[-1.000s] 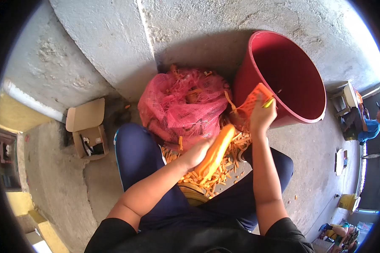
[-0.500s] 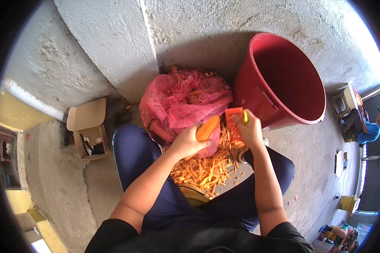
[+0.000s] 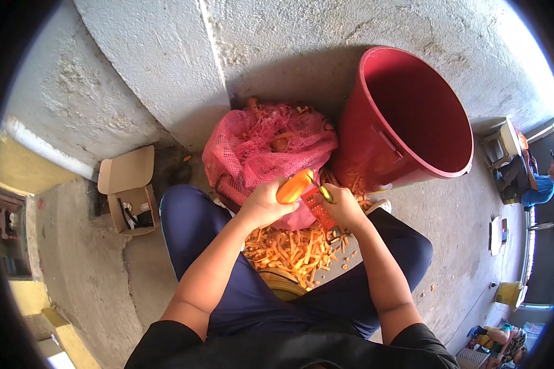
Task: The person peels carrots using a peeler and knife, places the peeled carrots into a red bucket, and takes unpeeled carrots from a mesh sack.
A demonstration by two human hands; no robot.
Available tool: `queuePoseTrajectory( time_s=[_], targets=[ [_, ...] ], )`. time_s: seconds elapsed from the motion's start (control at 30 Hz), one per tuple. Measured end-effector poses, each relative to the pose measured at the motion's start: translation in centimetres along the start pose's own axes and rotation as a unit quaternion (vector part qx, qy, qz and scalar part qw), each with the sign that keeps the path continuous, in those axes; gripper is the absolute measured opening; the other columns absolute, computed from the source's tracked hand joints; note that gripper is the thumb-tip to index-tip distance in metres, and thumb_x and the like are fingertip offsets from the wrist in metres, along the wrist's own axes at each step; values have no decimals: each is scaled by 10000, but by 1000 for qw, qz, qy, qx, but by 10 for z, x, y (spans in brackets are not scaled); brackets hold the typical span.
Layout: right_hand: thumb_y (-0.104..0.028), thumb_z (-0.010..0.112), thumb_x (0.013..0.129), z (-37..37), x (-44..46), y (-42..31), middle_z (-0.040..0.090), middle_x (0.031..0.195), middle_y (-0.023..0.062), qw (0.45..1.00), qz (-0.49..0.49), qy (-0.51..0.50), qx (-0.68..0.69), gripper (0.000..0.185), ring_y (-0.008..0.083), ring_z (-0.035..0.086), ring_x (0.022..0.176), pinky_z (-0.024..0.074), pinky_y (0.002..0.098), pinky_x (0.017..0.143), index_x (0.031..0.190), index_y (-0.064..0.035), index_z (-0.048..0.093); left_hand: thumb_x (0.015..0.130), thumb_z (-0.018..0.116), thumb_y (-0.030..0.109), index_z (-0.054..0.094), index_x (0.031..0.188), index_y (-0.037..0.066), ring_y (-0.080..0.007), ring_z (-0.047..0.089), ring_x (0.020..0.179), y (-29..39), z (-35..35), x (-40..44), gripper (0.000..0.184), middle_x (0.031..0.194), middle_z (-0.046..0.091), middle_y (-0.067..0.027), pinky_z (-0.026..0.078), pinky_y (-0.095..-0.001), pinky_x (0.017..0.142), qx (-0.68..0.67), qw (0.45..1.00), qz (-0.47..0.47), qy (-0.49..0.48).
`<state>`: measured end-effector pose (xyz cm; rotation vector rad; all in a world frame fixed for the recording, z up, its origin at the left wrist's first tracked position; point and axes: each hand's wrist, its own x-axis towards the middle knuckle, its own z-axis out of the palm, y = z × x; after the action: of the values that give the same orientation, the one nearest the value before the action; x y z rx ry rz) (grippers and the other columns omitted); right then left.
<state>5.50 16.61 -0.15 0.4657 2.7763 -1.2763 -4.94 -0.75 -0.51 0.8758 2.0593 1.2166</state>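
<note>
My left hand (image 3: 266,206) is wrapped round a thick orange carrot (image 3: 294,187), its tip pointing up and right. Close by, my right hand (image 3: 346,210) grips a small tool with a yellow-green handle (image 3: 326,194); a thin dark part of it reaches the carrot's tip. A flat red piece with holes (image 3: 317,212) also shows at my right fingers, and I cannot tell whether it belongs to the tool. Below both hands lies a heap of orange peelings (image 3: 295,249). Just beyond them stands a pink mesh sack (image 3: 237,147) with carrots in it.
A large red bin (image 3: 369,132) stands at the right of the sack, against the wall (image 3: 289,43). Between my knees is a yellow container (image 3: 280,283). At left sits an open cardboard box (image 3: 129,203). A person in blue (image 3: 538,190) sits far right.
My right hand has come down and left with the tool, bringing it to the carrot's tip. The red piece has tilted and moved lower. The carrot has shifted slightly left.
</note>
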Motion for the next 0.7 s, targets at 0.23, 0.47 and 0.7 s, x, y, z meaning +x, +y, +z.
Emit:
queuePoseTrajectory(
  time_s=[0.23, 0.47, 0.7],
  targets=[
    [-205, 529, 849, -11, 15, 12, 423, 602, -50, 894, 51, 341, 284, 188, 47, 349, 550, 316, 220, 491, 742, -53, 505, 704, 665, 230, 524, 1020, 41, -148, 537, 853, -18, 17, 3, 395, 914, 579, -91, 411, -288, 765, -149, 986, 13, -72],
    [-197, 491, 871, -22, 20, -5, 412, 630, -74, 778, 15, 436, 452, 162, 22, 327, 560, 277, 194, 487, 773, -69, 509, 708, 659, 290, 521, 960, 26, -150, 527, 767, -3, 33, -6, 390, 828, 569, -85, 400, -276, 719, -133, 979, 41, -148],
    [-205, 498, 867, -11, 23, -6, 361, 584, -71, 812, 15, 431, 393, 236, 23, 299, 538, 261, 201, 472, 681, -76, 432, 712, 651, 309, 520, 969, 19, -155, 530, 769, 0, 33, -8, 409, 816, 573, -90, 401, -277, 722, -142, 978, 48, -146]
  ],
)
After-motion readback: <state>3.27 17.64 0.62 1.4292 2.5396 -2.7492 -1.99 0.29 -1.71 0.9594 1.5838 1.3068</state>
